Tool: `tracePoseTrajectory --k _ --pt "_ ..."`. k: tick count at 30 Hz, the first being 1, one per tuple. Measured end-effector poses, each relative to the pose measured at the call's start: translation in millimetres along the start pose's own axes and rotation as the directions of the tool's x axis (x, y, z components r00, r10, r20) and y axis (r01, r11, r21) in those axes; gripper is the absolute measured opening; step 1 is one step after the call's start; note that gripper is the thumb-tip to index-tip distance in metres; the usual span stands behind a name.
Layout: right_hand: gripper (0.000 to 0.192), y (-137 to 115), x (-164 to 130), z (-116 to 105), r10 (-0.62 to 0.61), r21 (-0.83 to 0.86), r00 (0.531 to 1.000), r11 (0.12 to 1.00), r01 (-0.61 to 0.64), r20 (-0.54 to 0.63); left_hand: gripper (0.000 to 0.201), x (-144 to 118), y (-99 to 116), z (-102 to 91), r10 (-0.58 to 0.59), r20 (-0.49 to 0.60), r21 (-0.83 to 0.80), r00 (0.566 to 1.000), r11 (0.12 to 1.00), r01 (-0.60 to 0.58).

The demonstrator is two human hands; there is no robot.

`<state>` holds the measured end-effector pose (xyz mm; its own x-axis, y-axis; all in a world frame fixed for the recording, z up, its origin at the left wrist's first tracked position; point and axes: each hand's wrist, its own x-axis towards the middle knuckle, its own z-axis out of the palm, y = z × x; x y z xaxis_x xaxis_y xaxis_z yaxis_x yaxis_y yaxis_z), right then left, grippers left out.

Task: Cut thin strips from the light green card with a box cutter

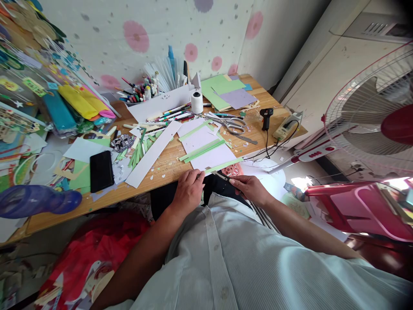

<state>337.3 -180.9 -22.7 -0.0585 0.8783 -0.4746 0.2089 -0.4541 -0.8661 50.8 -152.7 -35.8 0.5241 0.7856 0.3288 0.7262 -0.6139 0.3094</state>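
Note:
My left hand is at the table's front edge, fingers curled together at the near end of a pale green paper strip. My right hand grips a slim dark tool with a metal front part, which looks like a utility knife. Its tip points left towards my left fingertips, close to the strip's end. Beyond my hands lies a pale lilac sheet with several green strips across it. A long white card strip lies slanted to the left.
Scissors, a white thread spool and a glue gun stand or lie farther back. A black phone and a blue vase-like object are at left. A fan stands at right, and a power strip sits at the table's right.

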Motion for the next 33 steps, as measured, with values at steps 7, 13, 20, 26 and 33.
tracePoseTrajectory --k 7,13,20,26,33 --pt "0.073 -3.1 -1.4 8.9 0.011 0.019 1.0 1.0 -0.011 0.012 0.053 -0.7 0.7 0.6 -0.004 0.001 -0.007 1.0 1.0 0.004" --pt "0.069 -4.1 -1.4 16.7 0.022 0.003 1.0 1.0 -0.022 0.015 0.054 -1.9 2.3 0.1 -0.014 -0.004 -0.011 1.0 1.0 0.014" --pt "0.07 -4.9 -1.5 20.8 0.018 0.017 0.999 1.0 -0.019 0.027 0.058 -3.5 2.9 -1.0 -0.022 -0.008 -0.032 1.0 0.999 0.022" --pt "0.074 0.9 -1.6 1.7 0.004 0.02 1.0 1.0 -0.003 -0.022 0.049 -4.8 -0.6 0.9 -0.027 -0.043 -0.056 0.999 0.998 0.025" --pt "0.078 5.8 -7.0 -36.0 0.011 -0.01 0.989 1.0 -0.013 -0.149 0.041 -0.3 -3.3 3.4 -0.041 -0.076 -0.06 0.996 0.998 0.037"
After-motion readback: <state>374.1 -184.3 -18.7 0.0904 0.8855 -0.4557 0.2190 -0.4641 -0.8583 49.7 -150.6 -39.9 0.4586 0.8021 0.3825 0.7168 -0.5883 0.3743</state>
